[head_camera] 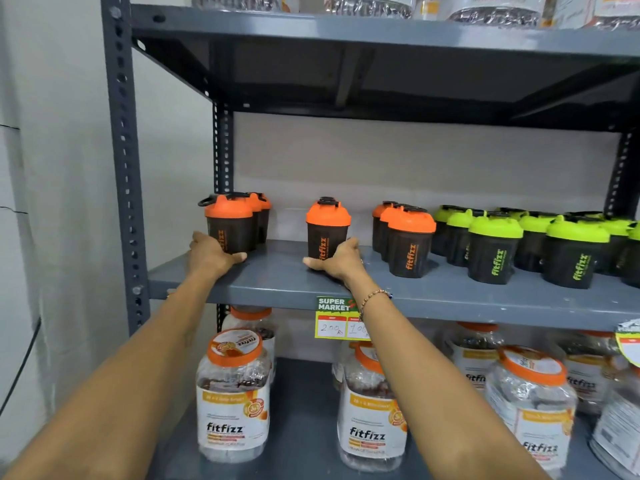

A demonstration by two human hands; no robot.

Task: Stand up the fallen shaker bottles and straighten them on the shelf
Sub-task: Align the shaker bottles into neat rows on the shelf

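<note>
Shaker bottles point(327, 228) stand upright on the middle shelf point(277, 278), orange lids left, green lids point(495, 228) right. Left hand point(207, 252) and right hand point(337, 259) each hold a closed grip around one orange-lidded bottle's base, probably for alignment into rows.

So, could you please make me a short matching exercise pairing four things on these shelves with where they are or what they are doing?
Things:
1. left hand
2. right hand
3. green-lidded shakers
4. price tag

Descriptions:
A. standing at the right end of the middle shelf
B. hanging from the shelf's front edge
C. at the base of the leftmost orange-lidded shaker
D. around the base of the lone orange-lidded shaker

Pairs: 1-C, 2-D, 3-A, 4-B
</note>
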